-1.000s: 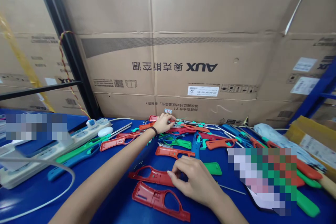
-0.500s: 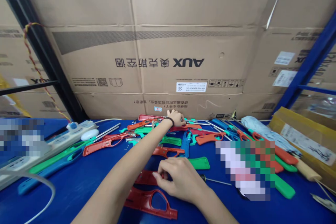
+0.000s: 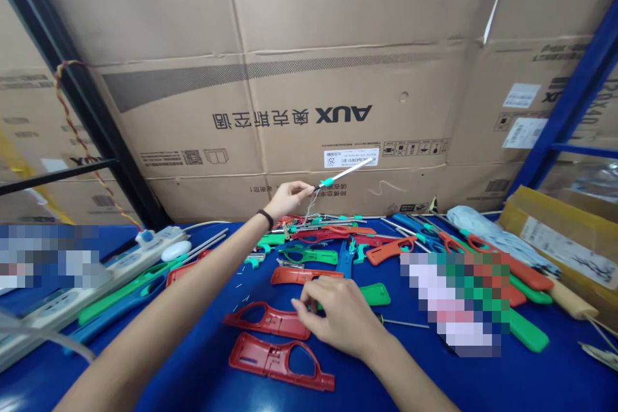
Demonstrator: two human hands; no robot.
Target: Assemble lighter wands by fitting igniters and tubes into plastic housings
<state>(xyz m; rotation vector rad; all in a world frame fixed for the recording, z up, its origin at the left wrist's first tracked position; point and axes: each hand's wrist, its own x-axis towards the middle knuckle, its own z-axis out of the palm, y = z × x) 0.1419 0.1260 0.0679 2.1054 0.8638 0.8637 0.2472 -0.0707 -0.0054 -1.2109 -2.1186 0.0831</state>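
My left hand [image 3: 292, 198], raised in front of the cardboard, pinches the dark end of a thin metal lighter tube [image 3: 350, 169] with a teal collar and fine dangling wires. Low over the table, my right hand [image 3: 338, 312] is curled around the mostly hidden handle of a screwdriver [image 3: 405, 323], whose shaft sticks out to the right. Its thumb side meets the end of a red lighter shell half [image 3: 284, 323]. Closer to me lies another red shell half [image 3: 261, 354], inner side up. An orange shell half [image 3: 290, 275] lies just beyond my right hand.
Lighter parts and metal tubes pile up along the cardboard wall [image 3: 290, 77]. A power strip [image 3: 125, 264] and blue and green lighters lie left. On the right are more lighters, a pale blue cloth [image 3: 487, 232], a wooden handle [image 3: 574, 296] and an open carton [image 3: 564, 238].
My left hand has risen from the pile and moved left, lifting out the lighter tube with its wires. My right hand stays by the red shell. The view has shifted slightly.
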